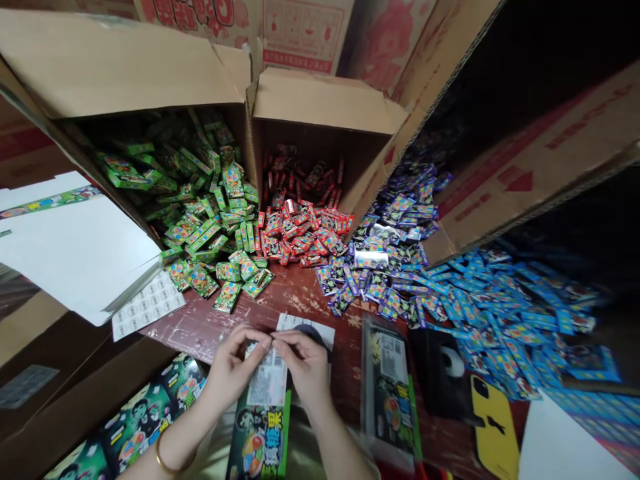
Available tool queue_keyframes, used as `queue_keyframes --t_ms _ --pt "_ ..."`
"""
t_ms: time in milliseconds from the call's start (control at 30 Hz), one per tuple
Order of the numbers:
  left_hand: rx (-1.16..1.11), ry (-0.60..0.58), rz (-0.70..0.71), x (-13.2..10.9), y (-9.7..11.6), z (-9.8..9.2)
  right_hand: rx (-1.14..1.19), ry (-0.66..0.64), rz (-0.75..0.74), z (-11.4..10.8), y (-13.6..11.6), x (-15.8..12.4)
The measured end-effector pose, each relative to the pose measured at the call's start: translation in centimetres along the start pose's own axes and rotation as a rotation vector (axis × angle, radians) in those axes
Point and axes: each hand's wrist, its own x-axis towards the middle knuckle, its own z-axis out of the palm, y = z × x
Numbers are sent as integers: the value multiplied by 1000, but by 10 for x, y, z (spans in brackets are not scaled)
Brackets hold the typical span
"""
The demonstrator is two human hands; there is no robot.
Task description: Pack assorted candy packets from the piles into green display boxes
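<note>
Pinched on the top edge of a green pouch (263, 417) at the near edge of the table (300, 299): left hand (233, 370) and right hand (306, 365), fingertips almost meeting, probably to keep the mouth flat and steady. Along the far edge, cartons (320, 100) tipped on their sides, spilling green sachets (200, 220), red sachets (295, 227), purple sachets (385, 260) and blue sachets (500, 313) forward by colour, seemingly for easy reach. Toward the left edge, a sticker sheet (147, 303); toward the right, a yellow phone (493, 420). Worn red-brown wood beneath, printed cardboard all round.
</note>
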Motion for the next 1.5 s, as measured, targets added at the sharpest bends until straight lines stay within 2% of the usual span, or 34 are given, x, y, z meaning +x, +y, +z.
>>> queue_keyframes --t_ms 133,167,233,300,333,467,533,633,700,767,900,1067,1200,1367,1500 --pt "-134 -10 -195 8 6 1 34 -90 184 -13 -9 12" --pt "-126 -10 -192 8 7 2 26 -115 208 -17 -11 15" --pt "-55 -12 -94 5 6 6 10 -140 236 -22 -14 19" --pt "10 -14 30 0 1 10 -17 -147 216 -25 -14 20" --pt "15 -21 45 -3 -2 12 -37 -160 181 -27 -13 20" --pt "-98 -56 -152 -2 -20 13 -159 -262 3 -38 -6 21" --pt "-166 -28 -230 10 -27 10 -259 -224 -46 -50 -3 27" --pt "-240 -25 -291 35 -31 6 -553 -37 -106 -70 1 43" --pt "-275 -96 -327 48 -31 6 -725 19 -126 -79 2 54" --pt "-303 -188 -370 54 -31 9 -792 8 -132 -81 3 62" --pt "-335 -283 -429 51 -36 18 -822 -51 -158 -79 6 69" --pt "-340 -233 -405 44 -36 25 -773 -130 -199 -88 3 62" --pt "-308 -217 -367 43 -32 25 -686 -62 -197 -85 -1 58" --pt "-263 -227 -325 43 -34 25 -542 -87 -144 -68 19 68" --pt "-234 -213 -293 44 -36 29 -478 -62 -131 -72 33 72"
